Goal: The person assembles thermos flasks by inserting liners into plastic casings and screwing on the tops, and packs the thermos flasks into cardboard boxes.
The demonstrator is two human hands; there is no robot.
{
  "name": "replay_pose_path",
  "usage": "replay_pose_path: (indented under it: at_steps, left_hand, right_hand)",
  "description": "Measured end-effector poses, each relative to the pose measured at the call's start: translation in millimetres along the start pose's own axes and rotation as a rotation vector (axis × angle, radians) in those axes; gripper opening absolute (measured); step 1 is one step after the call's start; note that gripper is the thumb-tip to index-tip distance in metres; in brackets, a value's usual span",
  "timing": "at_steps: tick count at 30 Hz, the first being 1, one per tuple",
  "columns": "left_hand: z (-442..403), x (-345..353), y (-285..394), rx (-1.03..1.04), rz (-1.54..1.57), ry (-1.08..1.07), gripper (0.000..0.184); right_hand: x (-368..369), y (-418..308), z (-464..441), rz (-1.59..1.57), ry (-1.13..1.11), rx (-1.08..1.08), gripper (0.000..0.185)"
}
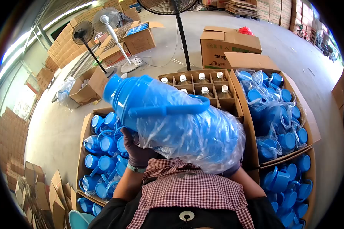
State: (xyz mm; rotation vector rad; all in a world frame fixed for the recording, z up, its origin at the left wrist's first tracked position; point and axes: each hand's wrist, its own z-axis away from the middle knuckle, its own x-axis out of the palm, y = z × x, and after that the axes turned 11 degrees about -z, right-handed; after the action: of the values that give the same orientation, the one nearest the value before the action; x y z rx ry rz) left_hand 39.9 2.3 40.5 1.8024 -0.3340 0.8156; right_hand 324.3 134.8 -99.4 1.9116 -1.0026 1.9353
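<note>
A large blue plastic thermos jug (pixel 172 114), with a side handle and clear plastic wrap over most of it, lies tilted across my chest, its neck toward the upper left. My left hand (pixel 137 151), in a dark glove, grips it from below near the neck end. My right hand (pixel 233 168) holds its wrapped lower end, the fingers mostly hidden behind the plastic. Just beyond the jug is a divided carton (pixel 239 101) with several white-capped bottles (pixel 205 91) in its compartments; the jug covers part of it.
Blue handled plastic parts fill a carton (pixel 82 152) at left and another (pixel 313 168) at lower right. Wrapped blue pieces (pixel 271 110) fill the right carton. Standing fans (pixel 181 38) and a closed-up box (pixel 229 45) stand ahead. Flattened cardboard (pixel 55 194) leans at lower left.
</note>
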Motion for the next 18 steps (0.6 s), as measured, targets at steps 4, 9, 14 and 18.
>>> replay_pose_path:
  at_steps: [4,9,14,18]
  left_hand:
    - [-8.1,-103.5,-13.7,0.138,0.029,-0.246,0.072]
    - [-16.9,-82.6,1.2,0.174,-0.089,-0.024,0.067]
    - [-17.3,-11.5,14.6,0.019,-0.026,0.136,0.069]
    - [-14.0,-29.4,3.8,0.054,-0.032,0.184,0.070]
  right_hand:
    - [0.8,-12.5,-18.1,0.683,-0.068,-0.004,0.062]
    - [35.2,4.6,0.6,0.401,0.007,-0.145,0.061]
    - [-7.2,7.6,11.3,-0.106,-0.258,-0.185,0.066]
    - [-21.7,0.9,6.7,0.647,-0.146,-0.333,0.074]
